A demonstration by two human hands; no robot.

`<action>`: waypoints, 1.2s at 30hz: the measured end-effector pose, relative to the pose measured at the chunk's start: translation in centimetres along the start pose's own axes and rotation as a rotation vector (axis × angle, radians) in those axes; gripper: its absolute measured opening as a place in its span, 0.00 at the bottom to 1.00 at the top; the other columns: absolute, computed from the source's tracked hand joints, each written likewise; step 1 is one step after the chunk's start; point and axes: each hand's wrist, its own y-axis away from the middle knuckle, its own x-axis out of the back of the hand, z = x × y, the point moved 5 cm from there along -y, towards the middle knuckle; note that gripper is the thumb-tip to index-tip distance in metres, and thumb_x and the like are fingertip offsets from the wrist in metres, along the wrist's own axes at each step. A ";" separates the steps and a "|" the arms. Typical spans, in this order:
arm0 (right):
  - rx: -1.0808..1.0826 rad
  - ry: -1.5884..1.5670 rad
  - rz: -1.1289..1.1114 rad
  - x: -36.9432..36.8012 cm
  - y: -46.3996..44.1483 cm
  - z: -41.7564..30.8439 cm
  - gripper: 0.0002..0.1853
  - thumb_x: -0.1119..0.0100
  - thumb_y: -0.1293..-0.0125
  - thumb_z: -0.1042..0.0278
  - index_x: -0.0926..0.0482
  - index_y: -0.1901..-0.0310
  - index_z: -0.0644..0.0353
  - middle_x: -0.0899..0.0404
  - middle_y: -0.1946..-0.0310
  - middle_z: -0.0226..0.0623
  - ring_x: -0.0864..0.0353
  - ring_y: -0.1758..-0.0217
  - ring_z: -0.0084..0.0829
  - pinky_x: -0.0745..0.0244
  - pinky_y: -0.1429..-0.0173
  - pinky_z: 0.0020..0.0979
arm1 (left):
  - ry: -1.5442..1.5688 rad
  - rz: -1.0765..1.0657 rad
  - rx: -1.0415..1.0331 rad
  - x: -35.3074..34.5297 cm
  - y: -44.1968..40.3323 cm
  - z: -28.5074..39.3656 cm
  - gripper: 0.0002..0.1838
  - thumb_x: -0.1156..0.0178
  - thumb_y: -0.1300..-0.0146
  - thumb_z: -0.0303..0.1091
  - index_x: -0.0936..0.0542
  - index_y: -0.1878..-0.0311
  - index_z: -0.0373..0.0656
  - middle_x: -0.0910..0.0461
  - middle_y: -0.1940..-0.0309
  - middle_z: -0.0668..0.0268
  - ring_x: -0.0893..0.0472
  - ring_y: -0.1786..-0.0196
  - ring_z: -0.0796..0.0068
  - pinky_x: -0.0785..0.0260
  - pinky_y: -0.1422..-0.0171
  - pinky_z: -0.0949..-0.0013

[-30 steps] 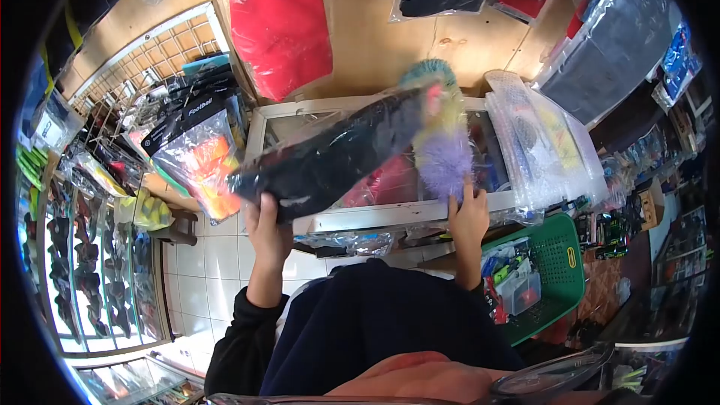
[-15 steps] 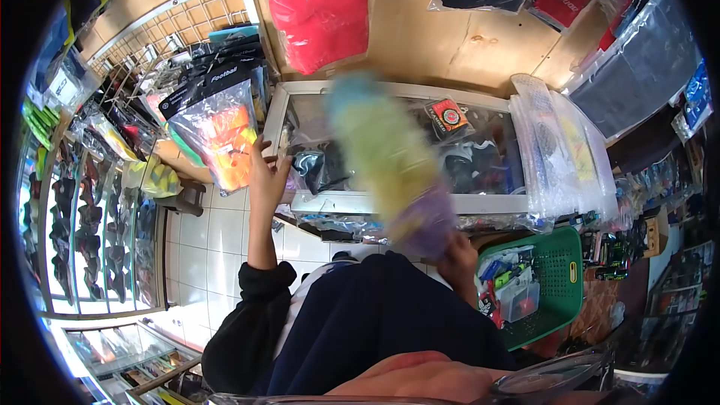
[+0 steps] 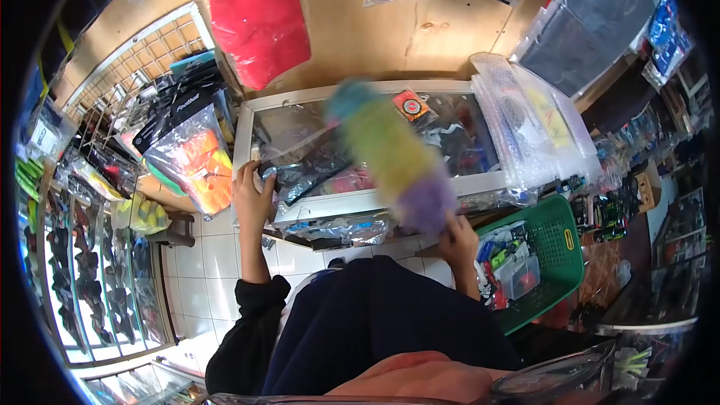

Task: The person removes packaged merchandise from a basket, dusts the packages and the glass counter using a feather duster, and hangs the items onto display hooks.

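Note:
A fluffy duster [image 3: 394, 150], banded teal, yellow-green and purple and blurred by motion, slants across the glass-topped display case [image 3: 345, 204]. My right hand [image 3: 459, 246] is closed at its purple end, near the front edge of the case; the handle is mostly hidden. At the front left corner of the case, my left hand [image 3: 253, 189] rests with fingers apart on the white frame. Beside its fingers is a dark plastic packet [image 3: 304, 180]; whether they touch it I cannot tell. An orange-and-black packet [image 3: 411, 106] lies toward the back of the glass.
Bubble-wrapped packages [image 3: 517, 120] cover the case's right end. A green basket [image 3: 551, 255] of small goods stands to the right. Left of the case hang bagged football items [image 3: 191, 154] on a wire rack [image 3: 169, 49]. Red bagged clothing [image 3: 259, 22] hangs behind.
My left hand has come down from beside the football bag onto the case's frame. The duster still sweeps over the glass in my right hand. The view has shifted right.

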 end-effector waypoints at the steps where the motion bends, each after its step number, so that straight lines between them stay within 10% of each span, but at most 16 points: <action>1: -0.112 -0.024 0.022 0.0 -0.1 0.9 0.23 0.41 0.50 0.75 0.21 0.48 0.53 0.26 0.72 0.42 0.24 0.76 0.48 0.27 0.73 0.41 | -0.016 -0.004 0.018 0.0 0.1 0.2 0.21 0.35 0.46 0.38 0.23 0.48 0.43 0.24 0.47 0.58 0.26 0.46 0.50 0.34 0.41 0.56; 4: 0.006 -0.131 -0.028 0.4 0.9 1.8 0.22 0.42 0.49 0.75 0.21 0.49 0.54 0.26 0.71 0.44 0.24 0.75 0.48 0.28 0.72 0.41 | -0.083 -0.001 0.002 -0.2 -0.1 0.2 0.21 0.35 0.45 0.39 0.23 0.48 0.44 0.24 0.46 0.58 0.26 0.46 0.50 0.34 0.41 0.58; 9: -0.110 -0.118 0.044 0.4 1.5 2.8 0.21 0.42 0.50 0.75 0.20 0.50 0.54 0.26 0.71 0.44 0.25 0.76 0.47 0.28 0.71 0.40 | -0.291 0.006 0.011 -1.3 -0.3 1.3 0.21 0.38 0.42 0.44 0.24 0.46 0.50 0.28 0.39 0.68 0.36 0.31 0.60 0.65 0.37 0.22; 18: -0.183 -0.211 0.026 0.5 2.4 3.4 0.21 0.44 0.52 0.77 0.20 0.52 0.61 0.26 0.73 0.46 0.24 0.75 0.47 0.28 0.71 0.40 | -0.303 -0.212 -0.231 -5.4 -2.3 7.4 0.20 0.43 0.37 0.46 0.24 0.47 0.46 0.22 0.49 0.63 0.26 0.42 0.58 0.54 0.31 0.34; 36: -0.206 -0.106 0.080 1.0 4.2 4.1 0.21 0.41 0.50 0.79 0.20 0.51 0.58 0.23 0.70 0.44 0.21 0.72 0.45 0.25 0.68 0.37 | 0.000 -0.339 -0.181 -8.1 -8.5 7.8 0.11 0.39 0.40 0.37 0.20 0.65 0.36 0.21 0.66 0.52 0.20 0.63 0.49 0.30 0.59 0.54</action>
